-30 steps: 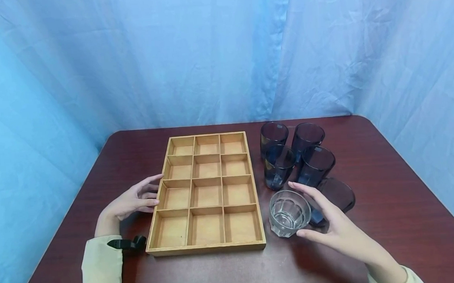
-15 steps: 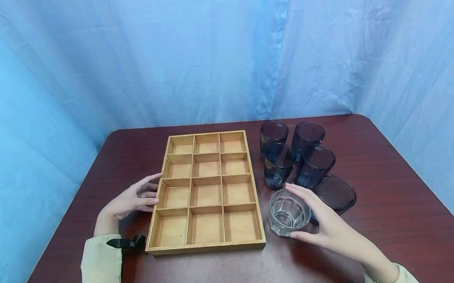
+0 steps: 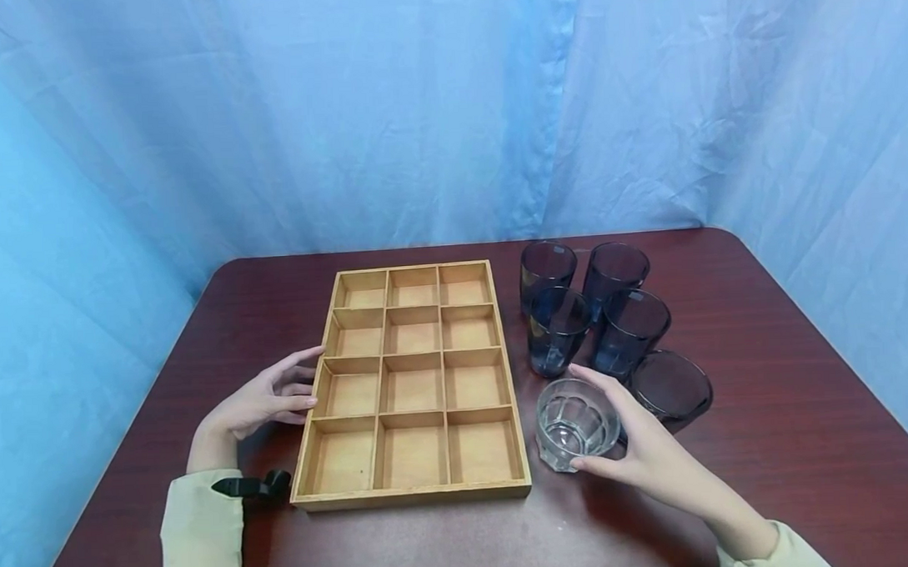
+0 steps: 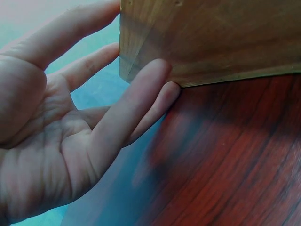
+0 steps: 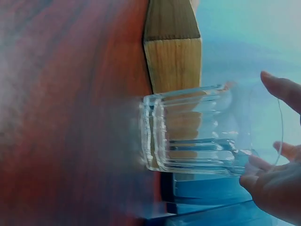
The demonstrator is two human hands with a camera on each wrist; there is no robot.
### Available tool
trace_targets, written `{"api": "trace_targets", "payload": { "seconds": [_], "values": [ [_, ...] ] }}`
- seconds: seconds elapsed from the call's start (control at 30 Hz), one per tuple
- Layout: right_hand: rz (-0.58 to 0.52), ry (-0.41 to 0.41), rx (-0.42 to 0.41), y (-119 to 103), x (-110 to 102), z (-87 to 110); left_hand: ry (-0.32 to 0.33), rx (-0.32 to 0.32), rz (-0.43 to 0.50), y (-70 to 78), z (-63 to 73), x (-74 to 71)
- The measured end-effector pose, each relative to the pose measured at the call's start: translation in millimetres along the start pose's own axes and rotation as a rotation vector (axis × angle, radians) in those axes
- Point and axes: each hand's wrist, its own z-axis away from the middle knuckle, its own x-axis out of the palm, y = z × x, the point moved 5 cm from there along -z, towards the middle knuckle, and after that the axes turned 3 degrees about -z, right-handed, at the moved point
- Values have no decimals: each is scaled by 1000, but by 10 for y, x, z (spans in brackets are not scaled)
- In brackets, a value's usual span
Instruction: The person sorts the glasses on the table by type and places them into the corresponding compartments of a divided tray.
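Note:
My right hand [image 3: 643, 444] spans the clear faceted glass [image 3: 563, 451], thumb on the near side and fingers on the far side, close to its rim. In the right wrist view the same glass [image 5: 193, 134] shows its thick base near the tabletop. My left hand [image 3: 259, 403] rests its extended fingertips against the left side of a wooden compartment box [image 3: 412, 499]. In the left wrist view, fingertips [image 4: 157, 75] meet the box's side wall [image 4: 211, 42]. Behind and beside the right hand stand several dark blue glasses [image 3: 557, 338]; the nearest is partly hidden by that hand.
The box's compartments are bare, in rows of three. A dark red wooden table [image 3: 403, 544] carries everything, with a pale blue curtain [image 3: 418, 118] around its back and sides. A black strap [image 3: 251, 486] sits at the left sleeve.
My right hand has moved left and closed in around the clear glass, which has shifted very slightly left. The left hand, the box and the dark glasses have stayed put.

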Motion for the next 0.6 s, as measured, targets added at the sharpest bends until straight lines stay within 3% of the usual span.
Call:
{"api": "trace_targets", "payload": {
  "seconds": [0.43, 0.6],
  "values": [
    [-313, 11, 56, 175, 109, 45, -10, 9, 9, -24, -8, -8],
    [-370, 20, 71, 214, 144, 71, -9, 9, 13, -17, -4, -5]
  ]
}}
